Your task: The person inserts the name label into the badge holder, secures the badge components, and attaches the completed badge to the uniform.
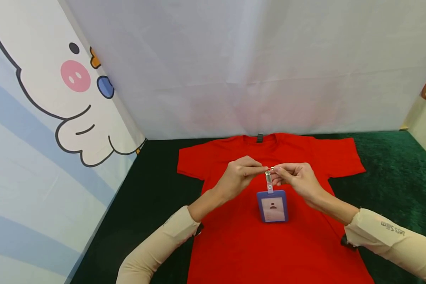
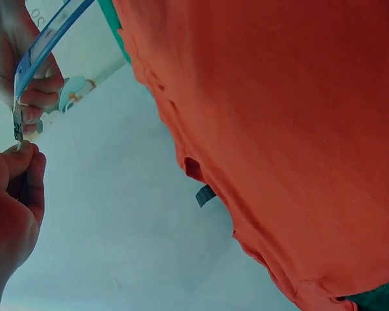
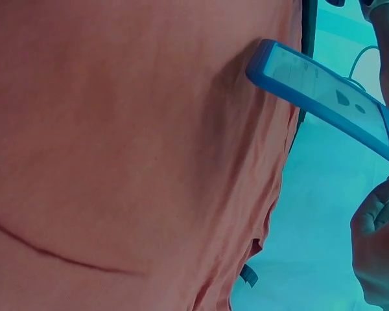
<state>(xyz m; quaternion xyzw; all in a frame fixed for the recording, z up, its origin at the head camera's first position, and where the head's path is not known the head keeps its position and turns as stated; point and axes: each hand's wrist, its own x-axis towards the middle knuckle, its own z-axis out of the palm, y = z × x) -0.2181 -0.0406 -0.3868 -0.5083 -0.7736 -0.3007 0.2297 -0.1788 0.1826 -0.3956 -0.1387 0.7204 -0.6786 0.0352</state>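
An ID badge holder (image 1: 286,207) with a blue-purple frame and a printed card hangs from a clear strap and metal clip (image 1: 268,176) between my hands. My left hand (image 1: 239,175) pinches the clip's end between thumb and fingertip, as the left wrist view shows. From the other side my right hand (image 1: 299,179) pinches the top of the clip with thumb and forefinger. Beneath lies a red T-shirt (image 1: 241,244), spread flat, collar away from me. In the right wrist view, the badge (image 3: 324,107) hangs tilted above the shirt. Fingertips hide part of the clip.
Dark green cloth (image 1: 163,205) covers the table under the shirt. A white curtain (image 1: 252,67) stands behind its far edge. On the left rises a panel (image 1: 32,79) with a cartoon figure. A dark label (image 1: 260,138) shows at the collar.
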